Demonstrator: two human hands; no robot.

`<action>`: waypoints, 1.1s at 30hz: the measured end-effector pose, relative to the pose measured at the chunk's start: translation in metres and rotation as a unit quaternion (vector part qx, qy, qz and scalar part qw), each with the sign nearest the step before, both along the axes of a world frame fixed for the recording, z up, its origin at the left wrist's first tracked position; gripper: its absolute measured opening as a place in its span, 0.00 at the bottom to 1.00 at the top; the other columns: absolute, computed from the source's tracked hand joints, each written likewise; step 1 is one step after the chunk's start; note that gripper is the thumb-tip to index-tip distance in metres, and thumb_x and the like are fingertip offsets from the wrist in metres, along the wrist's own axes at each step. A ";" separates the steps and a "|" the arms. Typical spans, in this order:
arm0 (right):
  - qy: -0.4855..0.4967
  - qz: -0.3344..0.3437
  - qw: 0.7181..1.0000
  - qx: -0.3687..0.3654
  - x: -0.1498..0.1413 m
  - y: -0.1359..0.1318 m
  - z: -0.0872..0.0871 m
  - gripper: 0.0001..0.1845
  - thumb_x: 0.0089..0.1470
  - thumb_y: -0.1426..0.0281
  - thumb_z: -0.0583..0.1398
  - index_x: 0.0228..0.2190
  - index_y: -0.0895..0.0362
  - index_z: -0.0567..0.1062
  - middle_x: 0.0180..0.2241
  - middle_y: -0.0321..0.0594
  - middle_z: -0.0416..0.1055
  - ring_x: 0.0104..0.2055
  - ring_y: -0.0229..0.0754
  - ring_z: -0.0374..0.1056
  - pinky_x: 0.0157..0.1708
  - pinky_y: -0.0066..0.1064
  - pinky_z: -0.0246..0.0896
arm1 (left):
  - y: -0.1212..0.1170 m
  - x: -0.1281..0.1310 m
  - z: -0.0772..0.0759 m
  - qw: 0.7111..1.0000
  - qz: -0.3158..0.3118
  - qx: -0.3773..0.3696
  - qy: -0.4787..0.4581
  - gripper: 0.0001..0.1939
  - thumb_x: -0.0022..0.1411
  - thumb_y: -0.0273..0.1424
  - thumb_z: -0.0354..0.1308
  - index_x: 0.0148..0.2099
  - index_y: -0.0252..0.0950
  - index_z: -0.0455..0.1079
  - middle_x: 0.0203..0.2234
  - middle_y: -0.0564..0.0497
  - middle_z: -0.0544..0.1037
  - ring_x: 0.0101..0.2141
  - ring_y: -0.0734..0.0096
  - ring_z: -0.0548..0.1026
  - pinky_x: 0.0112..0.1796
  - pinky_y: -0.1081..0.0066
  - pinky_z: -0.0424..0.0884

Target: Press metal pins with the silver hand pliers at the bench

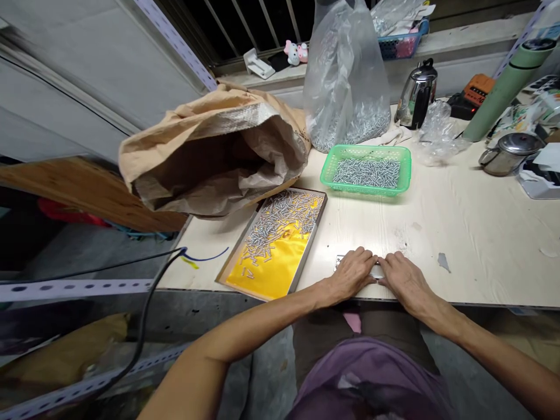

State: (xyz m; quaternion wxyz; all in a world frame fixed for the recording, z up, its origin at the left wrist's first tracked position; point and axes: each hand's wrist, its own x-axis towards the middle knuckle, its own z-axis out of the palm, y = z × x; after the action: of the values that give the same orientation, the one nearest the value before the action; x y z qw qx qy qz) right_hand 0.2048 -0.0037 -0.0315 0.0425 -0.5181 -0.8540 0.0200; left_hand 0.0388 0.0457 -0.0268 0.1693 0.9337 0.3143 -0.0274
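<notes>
At the table's front edge my left hand [353,273] and my right hand [406,281] are close together, fingers curled and closed. Between their fingertips shows a small shiny metal piece [377,270], mostly covered, so its kind is unclear. A small pale part with dark spots [338,261] sticks out beside my left hand. Left of my hands lies a shallow tray [301,265] lined with yellow cloth, with many small silver metal pins or screws [280,219] spread over its far half. Farther back stands a green plastic basket [367,189] with more such pieces.
A large brown paper sack [210,125] lies open behind the tray. A clear plastic bag [345,76] of metal pieces stands at the back. A steel kettle [417,93], a green flask [507,90] and a metal cup [510,154] are at right. A black cable [146,318] hangs at left.
</notes>
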 end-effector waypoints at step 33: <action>0.005 0.220 0.975 -0.036 -0.054 0.057 0.025 0.04 0.54 0.71 0.59 0.32 0.53 0.75 0.37 0.41 0.69 0.41 0.44 0.58 0.35 0.34 0.50 | -0.068 0.007 -0.044 0.986 0.052 0.027 -0.153 0.25 0.65 0.41 0.49 0.59 0.32 0.58 0.52 0.37 0.69 0.55 0.53 0.65 0.53 0.54 0.64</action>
State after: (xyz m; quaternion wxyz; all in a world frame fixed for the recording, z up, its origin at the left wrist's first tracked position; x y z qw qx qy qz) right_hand 0.1505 0.0532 -0.0065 0.0227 -0.3188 -0.9455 0.0620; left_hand 0.0457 -0.0219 -0.0704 0.1910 0.9137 0.3330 0.1332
